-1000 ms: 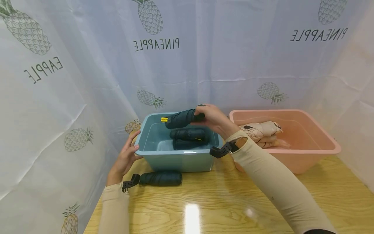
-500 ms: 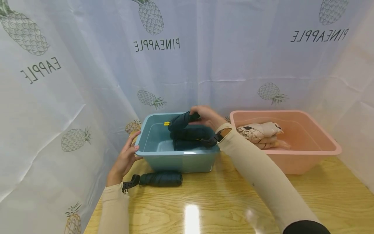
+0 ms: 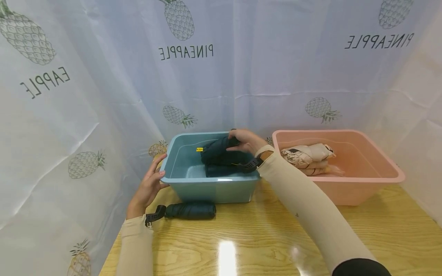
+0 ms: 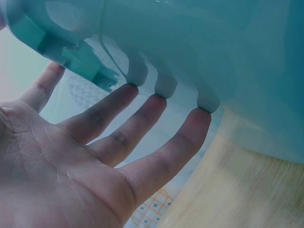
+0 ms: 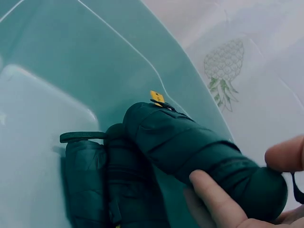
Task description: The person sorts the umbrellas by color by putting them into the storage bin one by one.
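My right hand (image 3: pixel 246 140) grips the near end of a dark green folded umbrella (image 5: pixel 190 142) inside the blue bin (image 3: pixel 207 191). Its far end bears a small yellow tag (image 3: pixel 199 149). Below and beside it, two more dark folded umbrellas lie side by side, one with a strap loop (image 5: pixel 85 180), the other darker (image 5: pixel 130 185). Spread, nearly straight fingers of my left hand (image 3: pixel 148 189) press their tips on the bin's outer wall at the left end; the left wrist view shows this wall (image 4: pixel 213 57). The thumb touches the rim.
Another dark folded umbrella (image 3: pixel 190 211) lies on the wooden table (image 3: pixel 269 237) before the blue bin. At the right stands a pink bin (image 3: pixel 359 153) with beige folded umbrellas (image 3: pixel 307 153) in its left part. A pineapple-print curtain (image 3: pixel 262 76) hangs behind.
My right hand has lowered the umbrella from above the other umbrellas down into the blue bin, its tagged end shifting slightly right. The left hand stays at the bin's left end.
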{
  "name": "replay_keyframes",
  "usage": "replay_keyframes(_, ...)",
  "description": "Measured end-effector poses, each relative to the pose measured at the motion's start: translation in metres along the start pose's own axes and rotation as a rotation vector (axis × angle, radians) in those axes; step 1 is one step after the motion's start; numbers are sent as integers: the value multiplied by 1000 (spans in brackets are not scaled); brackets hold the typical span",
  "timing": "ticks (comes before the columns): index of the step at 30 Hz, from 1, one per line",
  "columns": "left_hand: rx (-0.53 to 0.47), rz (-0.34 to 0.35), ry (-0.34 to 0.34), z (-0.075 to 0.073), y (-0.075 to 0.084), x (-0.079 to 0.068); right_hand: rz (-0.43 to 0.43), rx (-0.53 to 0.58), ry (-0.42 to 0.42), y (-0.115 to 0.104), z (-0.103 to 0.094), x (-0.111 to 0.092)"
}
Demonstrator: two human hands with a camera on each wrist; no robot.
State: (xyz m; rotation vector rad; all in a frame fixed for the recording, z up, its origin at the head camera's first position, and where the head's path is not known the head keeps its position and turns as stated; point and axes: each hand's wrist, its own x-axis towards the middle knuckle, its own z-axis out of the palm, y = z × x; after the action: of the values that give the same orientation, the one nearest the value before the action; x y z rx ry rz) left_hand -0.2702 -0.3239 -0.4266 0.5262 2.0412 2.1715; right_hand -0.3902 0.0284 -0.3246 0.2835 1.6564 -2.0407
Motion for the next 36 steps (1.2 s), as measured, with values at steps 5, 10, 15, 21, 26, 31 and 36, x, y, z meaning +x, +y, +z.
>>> replay_keyframes(5, -3, -4, 2, -1, 0, 2, 9, -14, 62, 0, -2, -2)
replay_keyframes(10, 0, -5, -3, -2, 0, 2, 14, -4, 90, -1, -3, -6)
replay_keyframes(15, 11, -6, -3, -2, 0, 1, 10, -29, 69, -5, -1, -16)
replay_keyframes(21, 2, -5, -7, -2, 1, 2, 24, -114, 45, -11, 1, -30)
replay_keyframes(26, 7, -4, -11, -2, 1, 2, 22, -152, 35, -14, 1, -39)
replay_keyframes(31, 14, -2, -16, -3, 0, 2, -58, -187, 17, -16, -2, -49)
replay_keyframes(36, 5, 2, -20, -3, 0, 2, -177, -266, -24, -17, -2, -63)
